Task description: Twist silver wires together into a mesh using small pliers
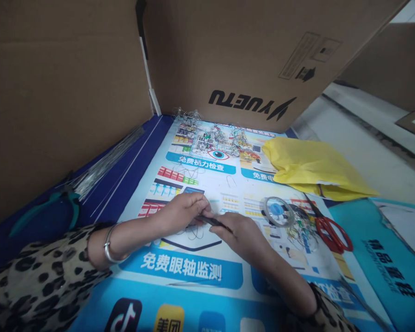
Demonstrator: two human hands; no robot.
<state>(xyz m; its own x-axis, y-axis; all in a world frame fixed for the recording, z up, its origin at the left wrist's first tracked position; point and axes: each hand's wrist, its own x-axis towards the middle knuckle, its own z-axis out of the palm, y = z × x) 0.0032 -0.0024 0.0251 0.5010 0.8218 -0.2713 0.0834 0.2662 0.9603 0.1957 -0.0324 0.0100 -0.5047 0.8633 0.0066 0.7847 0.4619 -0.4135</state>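
Observation:
My left hand [185, 210], with a silver bangle at the wrist, is closed in a pinch over the printed poster sheet [207, 184]. What lies between its fingertips is too small to make out. Just below them are thin loops of wire [195, 233]. My right hand [240, 233] is wrapped round a slim dark tool [214, 222] that looks like pliers. The tool's tip points left and meets the left fingertips; its handles are mostly hidden in the palm.
Teal-handled pliers [60, 205] and a bundle of straight wires [103, 161] lie left. Tangled wire pieces [228, 138] sit at the back. At right are a tape roll [278, 212], red-handled scissors [332, 234] and a yellow bag [311, 166]. Cardboard walls [228, 46] stand behind.

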